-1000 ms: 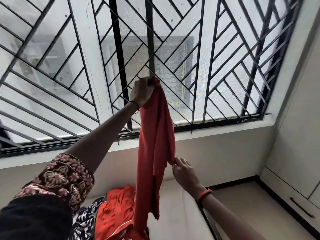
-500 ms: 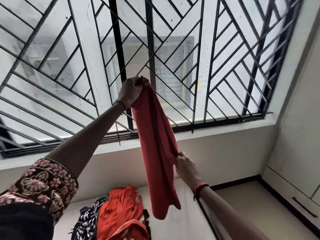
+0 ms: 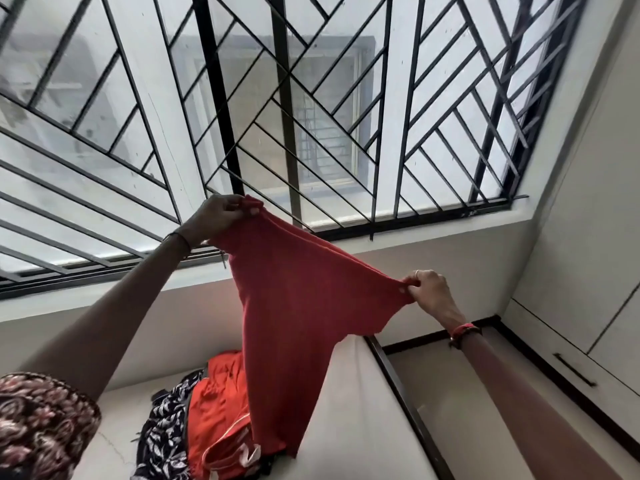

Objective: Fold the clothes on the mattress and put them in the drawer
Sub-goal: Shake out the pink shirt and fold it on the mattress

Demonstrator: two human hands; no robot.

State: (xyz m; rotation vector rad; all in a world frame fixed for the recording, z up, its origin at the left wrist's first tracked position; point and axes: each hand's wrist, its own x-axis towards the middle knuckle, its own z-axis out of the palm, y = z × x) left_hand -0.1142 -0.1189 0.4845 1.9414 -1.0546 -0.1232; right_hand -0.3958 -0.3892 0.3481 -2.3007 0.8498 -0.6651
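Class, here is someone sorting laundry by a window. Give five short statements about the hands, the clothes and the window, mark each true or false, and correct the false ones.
1. The left hand and the right hand each pinch the red garment, stretched between them. True.
2. An orange garment and a black-and-white patterned garment lie heaped on the mattress. True.
3. The red garment lies folded flat on the mattress. False: it is held up in the air.
4. The window has no bars. False: a black grille covers it.
5. A red band circles the right wrist. True.
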